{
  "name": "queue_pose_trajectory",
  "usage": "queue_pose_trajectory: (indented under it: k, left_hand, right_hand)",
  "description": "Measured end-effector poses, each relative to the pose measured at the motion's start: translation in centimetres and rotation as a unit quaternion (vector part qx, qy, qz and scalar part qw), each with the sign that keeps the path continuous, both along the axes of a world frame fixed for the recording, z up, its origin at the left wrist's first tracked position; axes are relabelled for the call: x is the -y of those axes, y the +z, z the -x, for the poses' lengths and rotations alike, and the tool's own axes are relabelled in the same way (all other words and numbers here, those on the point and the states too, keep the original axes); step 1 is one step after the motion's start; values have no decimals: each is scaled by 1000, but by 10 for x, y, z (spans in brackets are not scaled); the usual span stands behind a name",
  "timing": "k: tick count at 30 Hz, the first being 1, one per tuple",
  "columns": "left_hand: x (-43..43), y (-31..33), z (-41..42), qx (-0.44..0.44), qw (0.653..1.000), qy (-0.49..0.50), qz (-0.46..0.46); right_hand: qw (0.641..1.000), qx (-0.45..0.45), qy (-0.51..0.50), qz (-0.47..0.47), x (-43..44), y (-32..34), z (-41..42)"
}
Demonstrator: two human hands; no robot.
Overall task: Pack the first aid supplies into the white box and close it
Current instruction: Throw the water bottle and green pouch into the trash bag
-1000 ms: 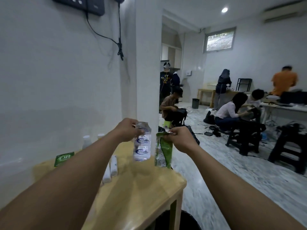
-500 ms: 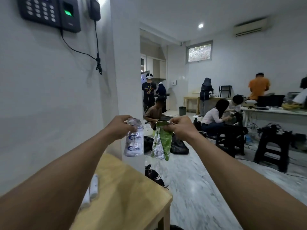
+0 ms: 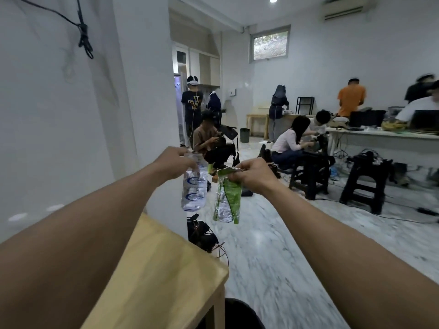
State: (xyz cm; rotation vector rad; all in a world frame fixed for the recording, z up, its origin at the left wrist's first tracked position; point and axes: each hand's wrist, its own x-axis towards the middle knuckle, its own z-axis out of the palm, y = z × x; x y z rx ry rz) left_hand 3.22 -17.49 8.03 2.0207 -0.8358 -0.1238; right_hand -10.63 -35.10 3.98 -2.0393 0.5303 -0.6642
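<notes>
Head camera is showing you two soft packets, both hanging in the air beyond the far edge of the wooden table, over the marble floor. Your left hand is pinching the top of the clear packet with blue print, fingers closed on its upper end. Your right hand is gripping the top of the green and clear packet in the same way, fingers curled tight around the folded edge. The two packets are hanging just beside each other, but they are not touching.

As far as the picture is telling, the packing is not finished: these two supplies are not in any box, and you are holding them at arm's length away from the table. I am judging that you are needing to bring them to the white box, put them inside and close the lid.

The white box itself is not appearing anywhere in this view, so I cannot say whether it is open or what is already inside. Your forearms are covering the near left part of the table, so anything lying there is hidden. The print on both packets is too blurred for reading, and the people working at the back of the room are also blurred.
</notes>
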Motion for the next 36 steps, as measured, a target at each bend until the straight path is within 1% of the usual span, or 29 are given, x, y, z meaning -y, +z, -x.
queue_pose_trajectory:
  k: [5, 10, 14, 22, 28, 31, 36]
  left_hand:
    - [24, -30, -15, 2, 999, -12, -31]
    - [45, -64, -28, 13, 994, -40, -100]
    - [62, -94, -39, 23, 986, -57, -155]
    - [93, -154, -54, 60, 946, -85, -307]
    - [109, -180, -55, 84, 917, -129, -367]
    - [113, -191, -53, 97, 900, -148, -397]
    - [121, -201, -47, 101, 879, -177, -432]
  right_hand:
    - [999, -29, -19, -5, 28, -44, -10]
    - [996, -67, -53, -17, 45, -100, -18]
    - [993, -108, -50, -8, 51, -149, -21]
    - [978, -200, -53, -38, 50, -244, -20]
    - [960, -272, -55, -37, 42, -309, -20]
    - [950, -306, -42, -36, 38, -327, -17]
    - [934, -355, -12, -41, 37, -337, -11]
